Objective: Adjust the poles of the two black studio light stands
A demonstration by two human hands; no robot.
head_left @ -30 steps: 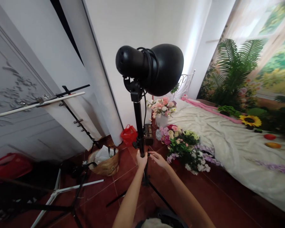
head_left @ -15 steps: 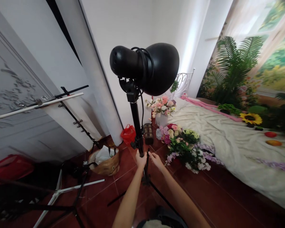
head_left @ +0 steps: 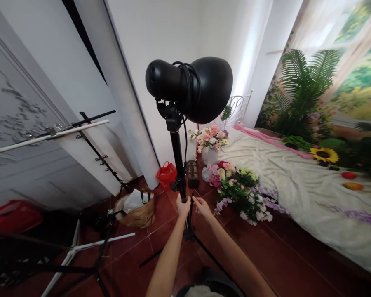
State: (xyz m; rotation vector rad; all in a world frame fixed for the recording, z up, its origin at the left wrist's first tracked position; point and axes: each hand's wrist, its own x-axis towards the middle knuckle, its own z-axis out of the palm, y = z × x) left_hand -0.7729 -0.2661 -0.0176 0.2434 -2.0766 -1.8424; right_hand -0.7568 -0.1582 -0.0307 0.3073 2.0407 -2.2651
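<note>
A black studio lamp (head_left: pixel 208 88) with a bowl-shaped reflector stands before me on a black light stand (head_left: pixel 177 152). A cord (head_left: pixel 190 82) is looped around the lamp's body and hangs down along the pole. My left hand (head_left: pixel 183 207) is wrapped round the pole below a clamp knob (head_left: pixel 174 186). Just right of it, my right hand (head_left: pixel 202 206) is closed, thumb and fingertips together at a thin dark upright piece beside the pole. I cannot make out what that piece is. The stand's legs (head_left: pixel 208 251) spread over the tiled floor.
Bunches of artificial flowers (head_left: pixel 228 177) lie right of the stand, against a bed (head_left: pixel 266 161) with a cream cover. A woven basket (head_left: pixel 142 212), a red bag (head_left: pixel 167 175) and a small trunk (head_left: pixel 193 174) are beyond it. Another stand with a white crossbar (head_left: pixel 80 128) is at left.
The view has shifted very slightly. Both hands keep nearly the same place at the stand, and the right fingertips have moved a touch left, closer to the pole.
</note>
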